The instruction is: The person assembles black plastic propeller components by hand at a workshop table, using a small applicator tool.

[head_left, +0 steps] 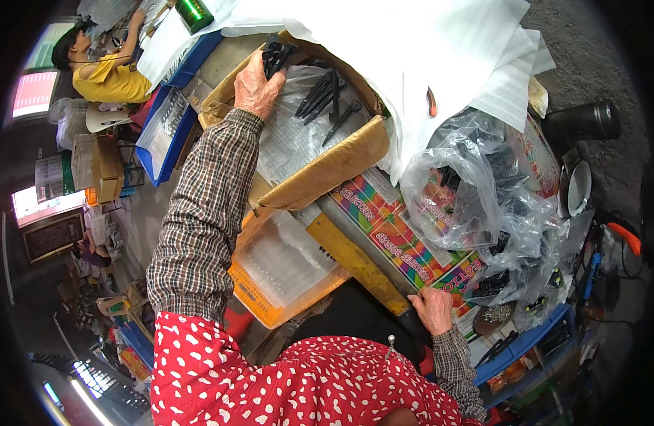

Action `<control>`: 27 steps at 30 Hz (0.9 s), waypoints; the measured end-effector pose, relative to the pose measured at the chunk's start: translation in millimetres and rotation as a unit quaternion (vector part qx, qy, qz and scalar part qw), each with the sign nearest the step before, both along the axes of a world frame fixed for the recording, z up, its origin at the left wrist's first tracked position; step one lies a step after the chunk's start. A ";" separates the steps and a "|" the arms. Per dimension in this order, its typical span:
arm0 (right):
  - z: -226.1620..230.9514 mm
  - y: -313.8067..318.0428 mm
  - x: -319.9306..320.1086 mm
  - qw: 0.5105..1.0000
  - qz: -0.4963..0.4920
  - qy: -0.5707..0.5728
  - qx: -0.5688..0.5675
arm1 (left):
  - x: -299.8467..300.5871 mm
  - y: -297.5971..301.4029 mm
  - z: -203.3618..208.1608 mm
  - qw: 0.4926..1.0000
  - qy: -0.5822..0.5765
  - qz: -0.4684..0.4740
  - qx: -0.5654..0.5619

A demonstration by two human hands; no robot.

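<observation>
At the far side of an open cardboard box (327, 167), my left hand (257, 91) is closed round a bunch of black plastic pieces (276, 55). Their exact kind is hard to make out. Inside the box, more long, thin black pieces (320, 96) lie on a clear plastic liner (280, 145). My right hand (434, 310) rests at the near edge of a colourful printed cardboard sheet (391, 231), its fingers loosely apart with nothing seen in them. Beside its fingertips ends a worn yellow strip (359, 266).
An orange tray (266, 302) with a translucent sheet sits below the box. Clear plastic bags (455, 192) holding black parts lie to the right. White foam sheets (426, 57) cover the far side, with a small orange-and-black piece (431, 103) on them. A person in yellow (114, 78) works far left.
</observation>
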State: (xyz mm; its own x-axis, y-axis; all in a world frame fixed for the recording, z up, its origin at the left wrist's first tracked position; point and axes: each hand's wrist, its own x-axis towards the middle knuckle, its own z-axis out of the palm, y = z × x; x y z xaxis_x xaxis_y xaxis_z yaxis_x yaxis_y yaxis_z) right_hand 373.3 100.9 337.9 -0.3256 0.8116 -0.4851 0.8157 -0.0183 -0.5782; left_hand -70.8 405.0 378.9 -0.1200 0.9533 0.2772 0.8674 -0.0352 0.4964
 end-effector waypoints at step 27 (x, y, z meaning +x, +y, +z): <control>78.3 68.9 -29.7 0.971 -0.112 0.207 0.048 | 180.1 -156.4 83.4 0.812 -0.550 0.013 -0.193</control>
